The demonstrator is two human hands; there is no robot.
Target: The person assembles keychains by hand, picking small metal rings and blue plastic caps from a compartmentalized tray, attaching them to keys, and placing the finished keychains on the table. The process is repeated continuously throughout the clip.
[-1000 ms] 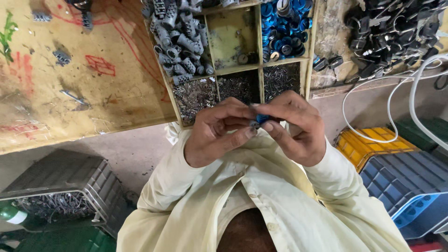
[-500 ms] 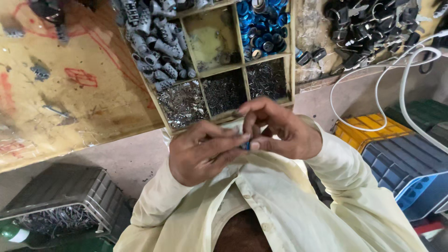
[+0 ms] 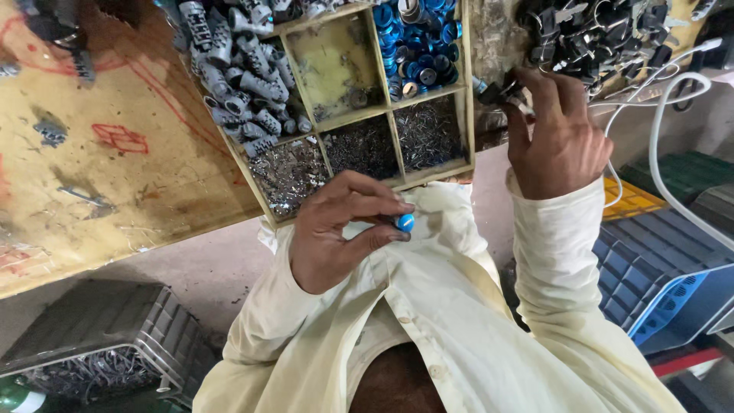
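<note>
Left hand (image 3: 336,233): you are pinching a small blue cap (image 3: 405,222) at your fingertips, above your shirt.
Right hand (image 3: 558,134): you are grasping a black clip (image 3: 493,92) at the pile.
Risk: the cap is slipping into your lap while you are looking away.

A wooden divided tray (image 3: 468,115) sits at the desk's (image 3: 115,199) near edge, with grey ribbed parts (image 3: 237,84) in its left compartment and small metal pins (image 3: 359,145) in the near ones. Red scribbles (image 3: 118,138) mark the desk. A white cable (image 3: 657,153) loops over blue crates (image 3: 657,260); a grey crate (image 3: 99,336) stands lower left.
</note>
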